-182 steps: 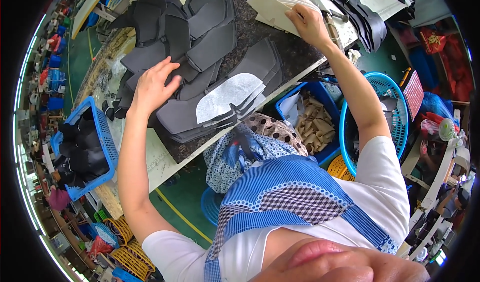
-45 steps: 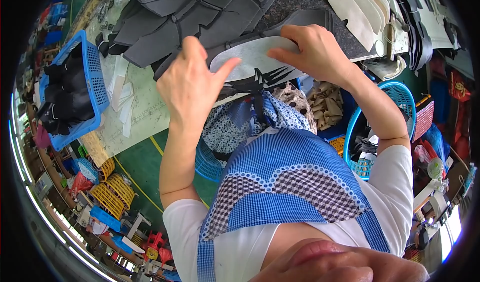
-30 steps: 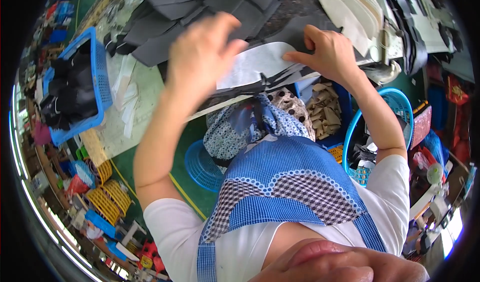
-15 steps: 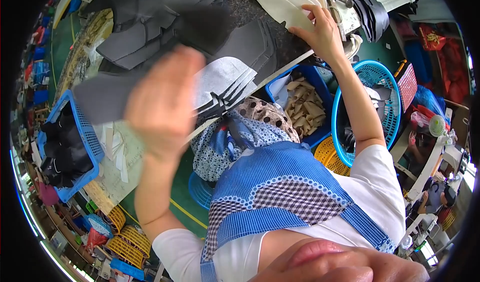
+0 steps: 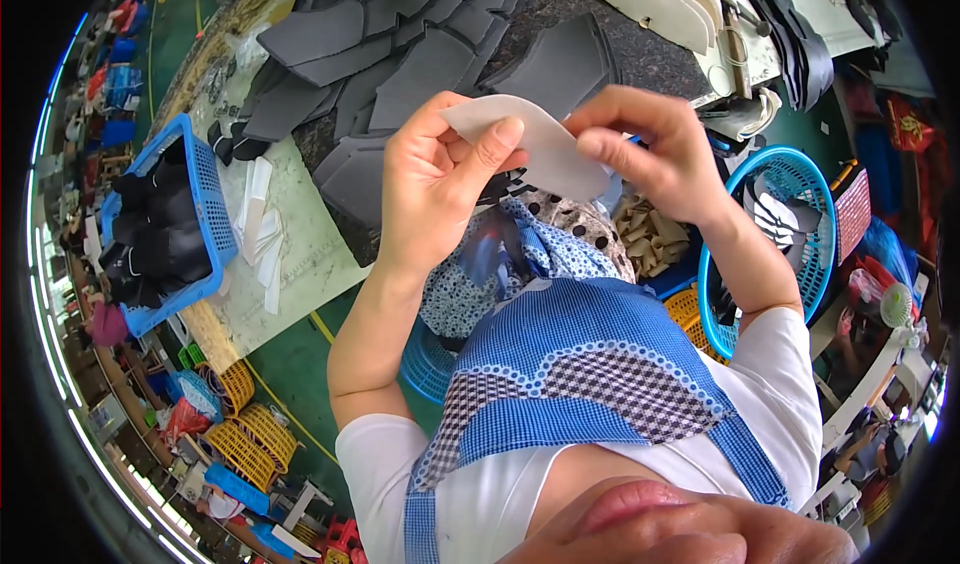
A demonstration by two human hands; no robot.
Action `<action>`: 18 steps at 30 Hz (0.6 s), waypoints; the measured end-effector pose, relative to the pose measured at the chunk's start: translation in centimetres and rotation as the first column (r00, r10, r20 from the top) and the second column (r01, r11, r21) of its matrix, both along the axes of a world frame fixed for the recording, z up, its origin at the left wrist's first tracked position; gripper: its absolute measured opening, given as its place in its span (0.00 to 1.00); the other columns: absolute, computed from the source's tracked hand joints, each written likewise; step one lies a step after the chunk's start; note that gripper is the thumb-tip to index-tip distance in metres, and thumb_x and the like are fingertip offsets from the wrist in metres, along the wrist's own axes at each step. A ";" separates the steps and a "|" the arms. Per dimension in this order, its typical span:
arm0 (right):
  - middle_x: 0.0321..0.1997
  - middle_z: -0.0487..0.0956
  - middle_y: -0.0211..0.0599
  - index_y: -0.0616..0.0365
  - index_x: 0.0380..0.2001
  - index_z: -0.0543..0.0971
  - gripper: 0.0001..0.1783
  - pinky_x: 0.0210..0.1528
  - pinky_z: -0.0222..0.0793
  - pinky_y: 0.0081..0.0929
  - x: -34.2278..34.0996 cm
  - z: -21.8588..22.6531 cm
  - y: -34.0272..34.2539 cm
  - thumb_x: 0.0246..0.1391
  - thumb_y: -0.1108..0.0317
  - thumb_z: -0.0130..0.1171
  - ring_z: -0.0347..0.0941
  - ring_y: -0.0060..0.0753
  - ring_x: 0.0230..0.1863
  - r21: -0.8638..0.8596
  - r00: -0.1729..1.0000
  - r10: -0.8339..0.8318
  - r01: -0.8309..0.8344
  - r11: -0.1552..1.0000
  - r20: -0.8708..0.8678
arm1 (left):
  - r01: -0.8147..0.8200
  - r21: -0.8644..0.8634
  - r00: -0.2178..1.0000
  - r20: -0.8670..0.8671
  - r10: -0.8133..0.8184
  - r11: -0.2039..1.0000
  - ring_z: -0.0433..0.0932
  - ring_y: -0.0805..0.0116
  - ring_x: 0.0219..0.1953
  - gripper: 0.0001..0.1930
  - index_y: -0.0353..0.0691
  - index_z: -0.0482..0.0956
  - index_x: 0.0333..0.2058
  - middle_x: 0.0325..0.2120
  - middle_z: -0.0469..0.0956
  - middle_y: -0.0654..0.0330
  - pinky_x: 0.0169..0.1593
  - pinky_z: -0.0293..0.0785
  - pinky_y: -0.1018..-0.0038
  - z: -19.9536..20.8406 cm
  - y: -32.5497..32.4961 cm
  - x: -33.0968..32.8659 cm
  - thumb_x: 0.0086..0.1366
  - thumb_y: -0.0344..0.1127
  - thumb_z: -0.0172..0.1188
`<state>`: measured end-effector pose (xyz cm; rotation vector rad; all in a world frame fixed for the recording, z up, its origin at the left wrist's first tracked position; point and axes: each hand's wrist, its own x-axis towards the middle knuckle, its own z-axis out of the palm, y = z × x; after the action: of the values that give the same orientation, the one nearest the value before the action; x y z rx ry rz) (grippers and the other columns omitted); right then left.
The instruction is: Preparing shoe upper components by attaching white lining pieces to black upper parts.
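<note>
In front of my chest, above the table's near edge, I hold a thin off-white curved piece (image 5: 545, 144). My left hand (image 5: 440, 179) pinches its left part, thumb on top and fingers beneath. At the other end, the bent fingers and thumb of my right hand (image 5: 655, 149) close on its upper right edge, slightly blurred. Beyond my hands, dark grey cut pieces (image 5: 420, 74) lie overlapped across the dark speckled table (image 5: 655, 64). A stack of similar cream pieces (image 5: 655, 4) rests at the far right of it.
At the left stands a blue basket (image 5: 205, 194) of black pieces beside white strips (image 5: 262, 224). By my right arm are a turquoise basket (image 5: 826, 224) with dark and white pieces, and a bin of tan scraps (image 5: 650, 234). Black curved pieces (image 5: 790, 34) hang at the far right.
My right hand has left the cream stack and come back toward my chest. The left hand, blurred over the table's left before, has moved right, and both now hold an off-white piece. The view has shifted.
</note>
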<state>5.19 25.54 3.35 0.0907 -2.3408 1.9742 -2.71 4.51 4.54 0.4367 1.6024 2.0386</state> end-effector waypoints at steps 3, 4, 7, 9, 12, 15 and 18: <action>0.32 0.81 0.32 0.65 0.39 0.81 0.12 0.38 0.72 0.17 -1.3 0.3 -0.4 0.58 0.66 0.63 0.76 0.17 0.35 -0.332 0.976 0.152 -0.092 0.939 0.158 | 0.003 -0.059 0.999 0.037 -0.001 0.998 0.81 0.75 0.36 0.08 0.33 0.76 0.38 0.34 0.81 0.58 0.40 0.82 0.77 -0.9 0.0 0.8 0.64 0.29 0.64; 0.32 0.81 0.32 0.65 0.39 0.81 0.12 0.38 0.72 0.17 -1.6 0.4 -0.3 0.58 0.66 0.63 0.76 0.17 0.35 -0.335 0.976 0.151 -0.092 0.938 0.155 | 0.006 -0.071 0.999 0.051 -0.002 0.997 0.81 0.75 0.36 0.10 0.33 0.75 0.39 0.34 0.81 0.58 0.40 0.81 0.77 -1.1 -0.1 0.9 0.63 0.29 0.65; 0.29 0.81 0.31 0.66 0.38 0.81 0.10 0.35 0.72 0.17 -2.2 1.0 -0.1 0.57 0.70 0.61 0.76 0.16 0.31 -0.238 0.923 0.314 -0.261 0.936 0.222 | 0.056 -0.114 0.996 0.076 -0.048 0.992 0.81 0.75 0.36 0.16 0.34 0.72 0.46 0.34 0.81 0.59 0.38 0.80 0.78 -1.1 -0.7 0.6 0.62 0.30 0.67; 0.25 0.80 0.30 0.67 0.36 0.81 0.09 0.29 0.71 0.17 -2.3 1.8 0.1 0.54 0.71 0.60 0.74 0.15 0.26 -0.143 0.856 0.440 -0.416 0.898 0.272 | 0.261 -0.046 0.946 0.213 -0.245 0.964 0.81 0.75 0.36 0.20 0.36 0.70 0.49 0.34 0.82 0.59 0.36 0.80 0.79 -0.8 -1.2 0.3 0.61 0.29 0.67; 0.23 0.79 0.29 0.66 0.30 0.81 0.09 0.24 0.69 0.15 -2.4 2.6 -0.8 0.54 0.69 0.57 0.73 0.15 0.23 -0.293 0.771 0.562 -0.486 0.823 0.300 | 0.374 0.058 0.897 0.232 -0.377 0.925 0.80 0.76 0.35 0.26 0.39 0.69 0.54 0.36 0.81 0.60 0.35 0.78 0.80 -1.0 -1.7 0.2 0.59 0.30 0.69; 0.18 0.77 0.30 0.64 0.22 0.79 0.13 0.18 0.65 0.14 -2.0 1.7 -1.3 0.54 0.68 0.52 0.72 0.16 0.17 -0.421 0.748 0.574 -0.426 0.800 0.333 | 0.326 -0.058 0.934 -0.137 -0.330 0.944 0.78 0.73 0.39 0.25 0.42 0.73 0.53 0.40 0.79 0.60 0.37 0.76 0.78 -0.9 -1.1 0.1 0.56 0.30 0.71; 0.11 0.73 0.31 0.64 0.15 0.77 0.13 0.14 0.60 0.14 -1.6 0.4 -1.8 0.49 0.71 0.50 0.67 0.16 0.11 -0.555 0.807 0.536 -0.335 0.761 0.248 | 0.075 -0.210 0.636 -0.743 -0.209 0.975 0.76 0.67 0.43 0.21 0.44 0.80 0.46 0.43 0.77 0.60 0.40 0.73 0.74 0.1 -0.9 0.0 0.51 0.28 0.72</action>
<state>3.63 23.71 3.74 0.2646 -2.0526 3.0351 -2.73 3.66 4.69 1.4760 2.0808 1.6458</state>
